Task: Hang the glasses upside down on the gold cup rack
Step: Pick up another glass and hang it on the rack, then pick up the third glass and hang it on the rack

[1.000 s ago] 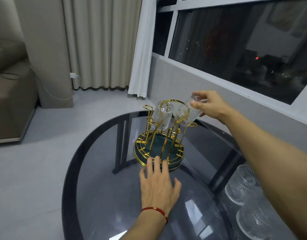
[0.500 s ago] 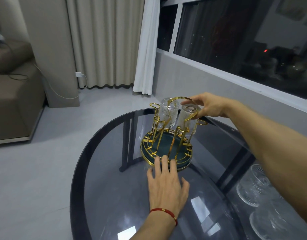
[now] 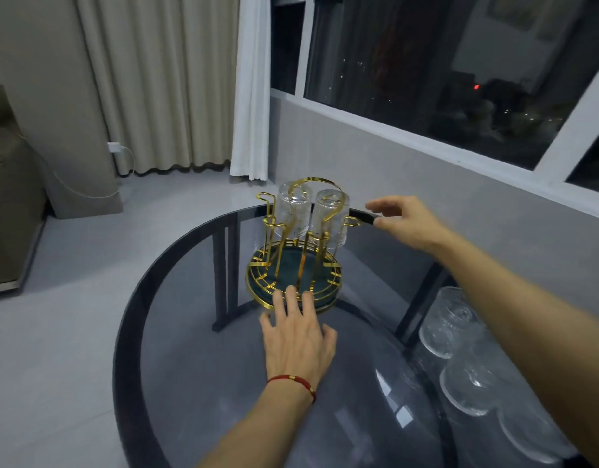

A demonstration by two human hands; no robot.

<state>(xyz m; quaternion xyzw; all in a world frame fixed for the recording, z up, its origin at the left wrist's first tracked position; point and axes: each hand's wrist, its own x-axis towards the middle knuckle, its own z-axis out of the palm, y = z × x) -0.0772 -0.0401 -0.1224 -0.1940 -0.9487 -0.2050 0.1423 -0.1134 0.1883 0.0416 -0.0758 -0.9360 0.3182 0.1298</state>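
The gold cup rack (image 3: 293, 282) with a dark green round base stands on the smoked glass table (image 3: 190, 366). Two ribbed clear glasses hang upside down on its far prongs: one at the back left (image 3: 293, 211), one at the back right (image 3: 331, 219). My right hand (image 3: 406, 219) hovers just right of the right glass, fingers apart, holding nothing. My left hand (image 3: 299, 336) lies flat on the table with its fingertips on the rack's near rim. Several more clear glasses (image 3: 450, 322) stand at the right, partly hidden by my right forearm.
The table's far edge runs close behind the rack, with a grey wall and window sill beyond. Curtains hang at the back, and a sofa stands at the far left. Dark table legs show through the glass.
My right hand set the second glass upside down on the rack's back right prong, let it go and drew back to the right. My left hand stayed on the rack's base.
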